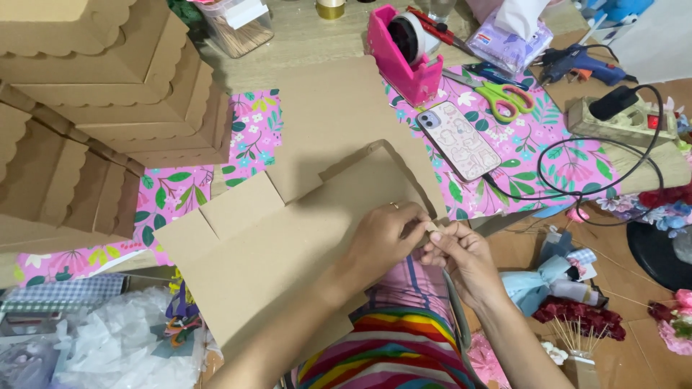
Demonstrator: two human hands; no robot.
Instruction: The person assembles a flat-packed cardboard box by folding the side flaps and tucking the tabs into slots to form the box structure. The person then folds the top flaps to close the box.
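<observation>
Head view. Left hand (382, 241): forearm rising from the bottom edge, wrist bent, fingers curled and pinched on the right-hand edge of the cardboard blank (288, 245); a ring shows on one finger. Right hand (465, 256): forearm entering from the lower right, fingers closed, thumb and forefinger pinching the same edge, fingertips touching those of the left hand. Blank: flat, unfolded brown sheet with flaps, lying over the table's near edge and the person's lap, its far flaps reaching toward mid-table. Stack of boxes (108, 86): scallop-edged brown boxes, piled at the table's far left corner. Floral paper (252, 133): pink, under the blank and stack, showing again at right. Phone (458, 140): face down, on the paper right of the blank, cable attached. Tape dispenser (404, 50): pink, at the far edge. Scissors (501, 94): green-handled, right of the dispenser. Glue gun (577, 65): blue, far right corner. Power strip (623, 119): right edge, black plug inserted.
</observation>
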